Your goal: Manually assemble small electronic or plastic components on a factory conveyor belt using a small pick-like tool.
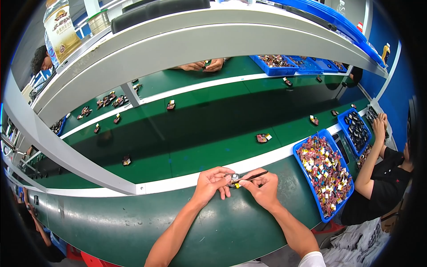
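Note:
Above the near edge of the green bench, my left hand [208, 183] is closed on a small dark electronic part [233, 176] with a pale, shiny top, pinched between thumb and fingers. Black tweezers [254, 176] lie slantwise in my right hand [264, 190], their tip against the part. A bit of yellow [237, 186] shows just under it. My fingers hide much of the part, so its exact kind does not show. Both hands are close together, fingertips nearly touching.
To my right stands a blue tray [327, 219] heaped with small wired parts; another blue tray [340, 118] holds black pieces. A green conveyor belt [200, 129] carries scattered assemblies beyond a white rail [178, 183]. A grey frame [66, 147] arches overhead. Co-workers sit across and at right.

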Tool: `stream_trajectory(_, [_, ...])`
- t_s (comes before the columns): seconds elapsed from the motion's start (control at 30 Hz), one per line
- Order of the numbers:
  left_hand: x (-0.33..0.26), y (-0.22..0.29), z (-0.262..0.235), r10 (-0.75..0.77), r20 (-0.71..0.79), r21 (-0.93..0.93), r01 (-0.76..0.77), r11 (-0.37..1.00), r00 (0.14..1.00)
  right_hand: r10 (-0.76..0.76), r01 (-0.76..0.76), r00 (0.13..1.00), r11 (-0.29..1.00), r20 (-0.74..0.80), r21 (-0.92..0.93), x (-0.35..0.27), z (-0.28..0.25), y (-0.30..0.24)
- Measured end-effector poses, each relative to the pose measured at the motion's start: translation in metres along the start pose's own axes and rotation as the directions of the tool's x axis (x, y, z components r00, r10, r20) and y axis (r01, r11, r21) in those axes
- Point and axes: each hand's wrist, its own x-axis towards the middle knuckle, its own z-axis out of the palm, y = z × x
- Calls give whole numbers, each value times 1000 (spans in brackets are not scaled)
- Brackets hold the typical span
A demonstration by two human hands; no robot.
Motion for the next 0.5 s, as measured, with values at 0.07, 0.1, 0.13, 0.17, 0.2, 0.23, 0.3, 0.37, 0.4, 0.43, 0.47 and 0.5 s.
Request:
stream_trajectory(0.07, [0, 0, 0, 1, 0, -1, -1, 1000, 1000, -35, 35, 999, 999, 1, -40, -1, -2, 4])
stream_trajectory(0.1, [0, 0, 0, -1, 7, -5, 1, 1000, 1000, -69, 70, 998, 994, 4, -79, -2, -3, 5])
stream_trajectory(0.13, [0, 0, -1, -2, 10, -8, 2, 1000, 1000, -69, 69, 998, 995, 6, -78, -2, -2, 5])
stream_trajectory(0.17, [0, 0, -1, -2, 8, -7, 2, 1000, 1000, -87, 87, 996, 992, 4, -95, -2, 0, 3])
stream_trajectory(0.2, [0, 1, -2, -8, 15, -5, 9, 1000, 1000, -106, 105, 994, 988, 3, -112, -2, 0, 2])
stream_trajectory(0.23, [0, 1, -2, -14, 26, -2, 14, 1000, 1000, -106, 105, 994, 988, 3, -113, -2, 0, 3])
stream_trajectory(0.3, [1, 2, -1, -20, 32, 0, 20, 1000, 999, -140, 140, 990, 972, 16, -186, -2, -3, 6])
stream_trajectory(0.37, [1, 2, -1, -23, 37, 1, 23, 1000, 999, -142, 140, 990, 973, 3, -185, -2, -2, 6])
stream_trajectory(0.4, [1, 2, -1, -14, 35, 12, 14, 1000, 999, -144, 140, 990, 973, -10, -183, -2, -1, 5])
stream_trajectory(0.43, [1, 3, -1, -7, 33, 24, 6, 1000, 999, -144, 139, 990, 973, -11, -183, -2, 0, 4])
stream_trajectory(0.47, [1, 3, -1, -7, 34, 24, 7, 1000, 999, -170, 163, 985, 970, -23, -180, -1, 1, 2])
stream_trajectory(0.5, [1, 3, -1, 7, 29, 29, -8, 1000, 1000, -196, 187, 980, 966, -35, -177, -1, 1, 1])
